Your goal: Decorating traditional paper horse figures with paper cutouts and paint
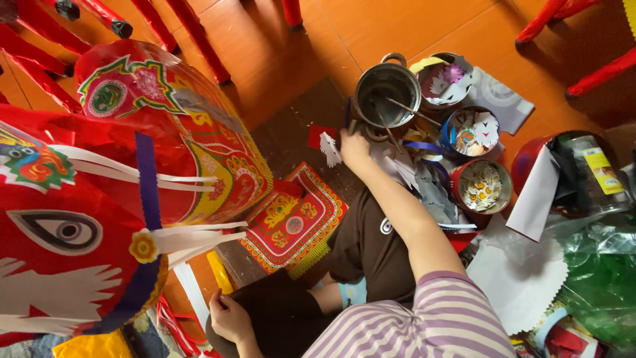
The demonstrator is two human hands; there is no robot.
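My right hand [354, 149] reaches forward to the rim of a metal pot [386, 99] that holds a couple of thin sticks. I see the hand from the back, with its fingers curled beside a dark strip at the pot's left edge, so I cannot tell whether it grips anything. A white paper cut-out [329, 149] lies just left of it. My left hand [228, 318] rests on my dark-clothed knee at the bottom, holding nothing, next to the lower edge of a big red paper lion head [79, 199] with a painted eye and white fringes.
A red and gold decorated paper panel [295, 222] lies on the floor by my leg. Three round tins [480, 185] of paper cut-outs stand right of the pot. White paper sheets [523, 272], green plastic [599, 278] and a plastic jar [589, 172] crowd the right. Red chair legs [199, 33] stand behind.
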